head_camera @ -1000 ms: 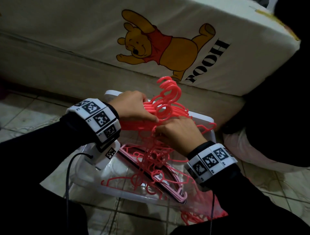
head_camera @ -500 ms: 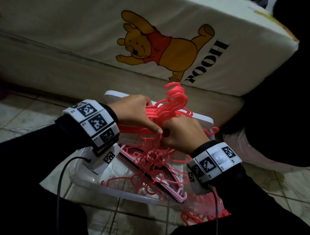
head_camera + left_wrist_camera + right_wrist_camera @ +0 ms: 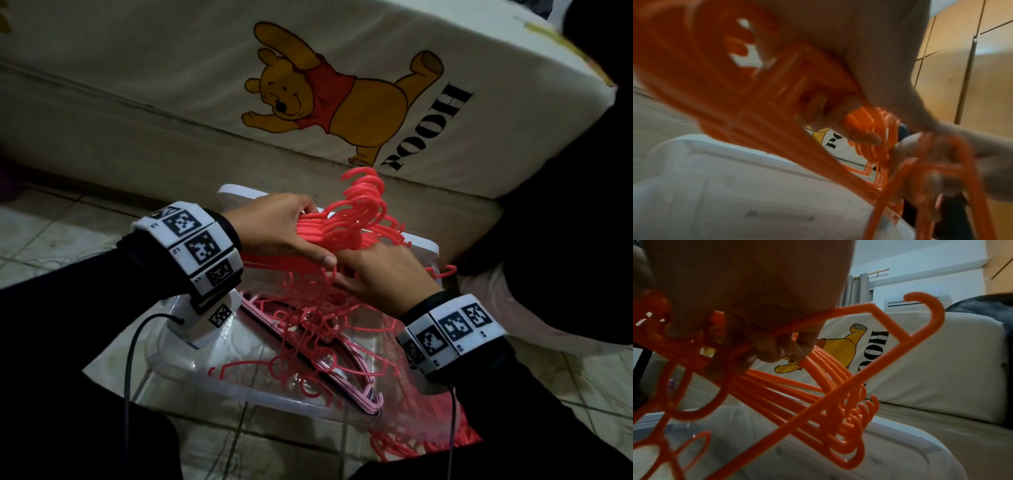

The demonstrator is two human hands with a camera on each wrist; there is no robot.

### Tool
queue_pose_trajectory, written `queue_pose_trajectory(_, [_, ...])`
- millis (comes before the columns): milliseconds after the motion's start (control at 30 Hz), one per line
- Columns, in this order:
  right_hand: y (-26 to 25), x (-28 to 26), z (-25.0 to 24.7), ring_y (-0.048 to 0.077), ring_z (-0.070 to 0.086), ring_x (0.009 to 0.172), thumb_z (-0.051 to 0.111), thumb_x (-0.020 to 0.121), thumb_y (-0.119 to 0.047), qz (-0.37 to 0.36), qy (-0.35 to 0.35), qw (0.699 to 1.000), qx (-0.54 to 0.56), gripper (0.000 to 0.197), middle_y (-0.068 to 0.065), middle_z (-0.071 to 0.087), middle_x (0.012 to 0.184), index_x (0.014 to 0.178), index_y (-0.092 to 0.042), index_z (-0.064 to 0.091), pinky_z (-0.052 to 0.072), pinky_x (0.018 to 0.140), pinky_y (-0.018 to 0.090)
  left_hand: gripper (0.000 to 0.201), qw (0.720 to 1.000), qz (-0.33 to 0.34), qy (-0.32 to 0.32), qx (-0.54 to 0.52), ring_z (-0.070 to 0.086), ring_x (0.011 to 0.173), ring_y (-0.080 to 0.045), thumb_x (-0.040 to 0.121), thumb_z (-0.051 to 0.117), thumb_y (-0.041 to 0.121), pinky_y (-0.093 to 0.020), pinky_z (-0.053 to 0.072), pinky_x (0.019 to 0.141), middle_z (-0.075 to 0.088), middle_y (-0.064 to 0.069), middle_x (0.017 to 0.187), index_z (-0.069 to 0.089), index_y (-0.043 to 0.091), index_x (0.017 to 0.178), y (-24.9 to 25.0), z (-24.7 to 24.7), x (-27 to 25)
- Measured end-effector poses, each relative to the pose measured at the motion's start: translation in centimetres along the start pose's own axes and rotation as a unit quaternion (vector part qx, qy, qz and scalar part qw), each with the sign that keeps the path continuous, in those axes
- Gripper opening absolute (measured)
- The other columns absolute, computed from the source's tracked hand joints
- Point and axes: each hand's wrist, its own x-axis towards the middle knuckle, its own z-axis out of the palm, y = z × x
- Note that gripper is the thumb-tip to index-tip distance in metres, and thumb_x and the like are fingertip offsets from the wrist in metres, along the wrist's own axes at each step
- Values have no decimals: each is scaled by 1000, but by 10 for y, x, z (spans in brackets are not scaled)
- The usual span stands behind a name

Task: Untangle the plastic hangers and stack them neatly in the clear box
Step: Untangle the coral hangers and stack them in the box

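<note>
A bundle of coral-red plastic hangers [image 3: 356, 219] is held above the clear box [image 3: 239, 383], hooks pointing toward the mattress. My left hand [image 3: 284, 229] grips the bundle's left arms, thumb on top and fingers curled underneath [image 3: 838, 126]. My right hand [image 3: 383, 274] grips the right side, fingers wrapped round several hanger bars [image 3: 777, 347]. More red hangers [image 3: 308, 329] dangle tangled from the bundle into the box. A pink hanger stack [image 3: 346, 383] lies slanted in the box.
The box's white lid [image 3: 239, 192] stands behind it against a mattress [image 3: 342, 85] with a bear print. A red mesh bag with hangers [image 3: 421, 442] lies at the box's right front corner. Tiled floor [image 3: 51, 240] surrounds it.
Both hands have lifted the hanger bundle slightly up and to the right. My left thumb has slid along the top toward my right hand.
</note>
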Motion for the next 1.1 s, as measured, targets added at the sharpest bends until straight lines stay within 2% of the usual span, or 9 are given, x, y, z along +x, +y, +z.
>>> queue_pose_trajectory(100, [-1,-2,0,27,61,67,33,92,-57,8,18,1000,3,41,4,64,74,83,-24,55,27,52,28,75,1000,1,21,-1,62,78,-6,40,61,80,-30,52,71,65,12,85,57,27,94,0,-1,-1])
queue_pose_trajectory(200, [-6,-5,1,29,58,55,42,90,-58,4,52,998,30,40,5,60,61,65,-27,38,25,50,27,71,998,5,55,4,63,76,-5,43,62,79,-30,53,71,67,12,82,58,28,92,0,1,-2])
queue_pose_trajectory(367, [-15,-2,2,25,60,59,15,75,-72,21,60,998,-16,60,1,61,62,67,-22,48,27,52,27,77,997,-1,78,16,64,76,-8,41,58,81,-34,52,73,68,10,81,60,24,92,2,2,1])
queue_pose_trajectory(500, [-17,-2,4,22,59,56,15,71,-73,45,72,996,-26,68,-1,55,54,69,-21,59,26,49,26,79,998,-11,59,23,62,74,-5,38,57,83,-28,50,69,66,12,78,60,25,91,0,0,2])
queue_pose_trajectory(600, [-17,-3,1,21,56,50,24,71,-70,57,100,993,-8,53,-4,38,46,55,-22,41,18,45,23,82,998,-11,42,34,61,76,-4,34,57,83,-27,48,68,66,11,83,58,26,93,2,0,0])
queue_pose_trajectory(667, [-18,-3,1,22,60,55,35,73,-65,54,116,992,-1,46,-3,53,53,56,-22,42,20,46,22,83,999,-5,25,33,62,76,-7,34,61,79,-29,50,70,67,8,84,57,23,94,5,2,-2])
queue_pose_trajectory(733, [-18,-2,2,23,64,71,39,75,-61,58,88,994,-7,42,-2,65,73,72,-23,58,28,52,25,81,999,1,13,31,62,78,-10,35,64,77,-32,51,72,67,7,84,57,21,94,7,3,-5])
queue_pose_trajectory(867, [-19,2,4,25,63,81,42,83,-57,76,66,994,-32,40,1,66,84,83,-22,61,31,57,28,59,999,-5,13,50,62,76,-9,52,81,59,-28,47,67,66,8,82,57,22,90,5,2,-2])
queue_pose_trajectory(1100, [-17,0,2,26,62,86,50,86,-41,55,-3,998,31,21,2,65,92,92,-23,57,34,60,29,40,998,-22,22,61,63,76,-15,59,81,45,-29,47,67,68,4,81,61,23,87,-5,2,5])
